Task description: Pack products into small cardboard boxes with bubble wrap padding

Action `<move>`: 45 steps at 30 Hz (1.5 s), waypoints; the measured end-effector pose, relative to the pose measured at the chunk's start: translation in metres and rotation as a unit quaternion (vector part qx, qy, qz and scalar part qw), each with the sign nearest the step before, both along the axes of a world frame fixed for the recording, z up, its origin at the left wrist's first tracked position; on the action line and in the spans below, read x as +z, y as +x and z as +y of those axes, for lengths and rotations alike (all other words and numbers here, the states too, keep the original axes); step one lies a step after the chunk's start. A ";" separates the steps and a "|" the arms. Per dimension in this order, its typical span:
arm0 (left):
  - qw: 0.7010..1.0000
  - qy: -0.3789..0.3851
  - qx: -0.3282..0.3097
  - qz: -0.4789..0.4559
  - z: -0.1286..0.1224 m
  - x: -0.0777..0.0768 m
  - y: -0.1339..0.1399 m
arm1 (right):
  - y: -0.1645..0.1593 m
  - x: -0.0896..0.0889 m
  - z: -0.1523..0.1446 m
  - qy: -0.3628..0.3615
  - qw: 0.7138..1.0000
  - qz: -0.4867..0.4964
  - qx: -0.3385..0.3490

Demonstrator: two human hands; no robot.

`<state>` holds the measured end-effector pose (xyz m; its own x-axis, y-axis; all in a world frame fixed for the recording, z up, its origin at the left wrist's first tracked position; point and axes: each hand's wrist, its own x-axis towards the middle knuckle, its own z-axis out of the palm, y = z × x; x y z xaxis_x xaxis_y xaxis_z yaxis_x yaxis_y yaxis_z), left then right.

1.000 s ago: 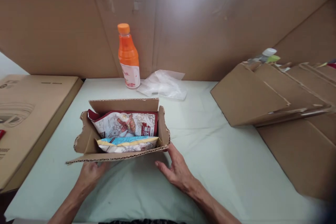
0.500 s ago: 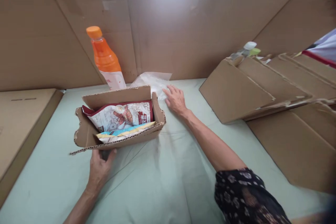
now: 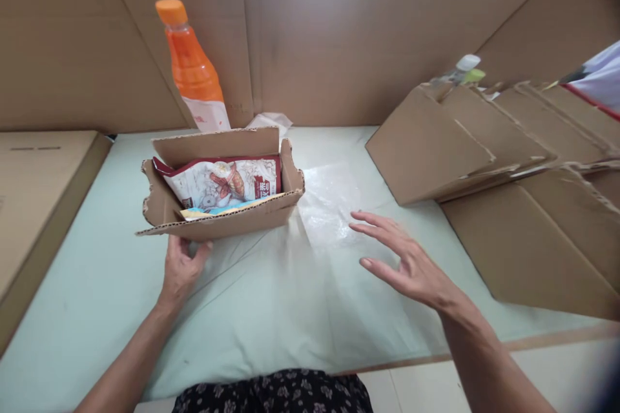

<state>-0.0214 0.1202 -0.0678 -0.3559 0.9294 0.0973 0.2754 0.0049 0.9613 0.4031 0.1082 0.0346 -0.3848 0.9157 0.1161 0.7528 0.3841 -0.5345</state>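
Observation:
A small open cardboard box [image 3: 242,222] sits on the pale green cloth. It contains a red-and-white snack packet [image 3: 223,181] and a blue-and-yellow packet [image 3: 235,206]. My left hand [image 3: 181,271] grips the box's lower front edge; its fingertips are hidden by the cardboard. Right of the box, a clear plastic bag [image 3: 329,203] lies flattened on the cloth. Just to the right of that bag is my right hand [image 3: 404,258], open and holding nothing, its fingers spread toward the bag.
Behind the box stands an orange drink bottle [image 3: 194,71], with a bit of whitish plastic [image 3: 271,121] beside it. Cardboard bins [image 3: 436,148] on the right hold capped bottles [image 3: 465,64]. A flat carton [image 3: 43,200] lies at the left, and a cardboard wall [image 3: 339,39] closes off the back.
My right hand has come back toward me from the rear of the cloth. More clear plastic now lies right of the box. My left hand stays at the box, and the view has tilted down.

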 end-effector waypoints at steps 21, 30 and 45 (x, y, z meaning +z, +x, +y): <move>0.989 -0.013 -0.027 0.144 0.015 0.035 0.032 | 0.003 -0.060 0.127 0.033 0.951 -0.026 -0.305; 0.973 -0.054 -0.225 0.004 -0.018 0.026 0.123 | -0.018 -0.058 0.067 0.032 0.943 0.142 -0.299; 0.919 -0.144 -0.246 -0.274 -0.022 0.054 0.137 | -0.032 0.015 -0.038 -0.127 0.888 0.408 -0.173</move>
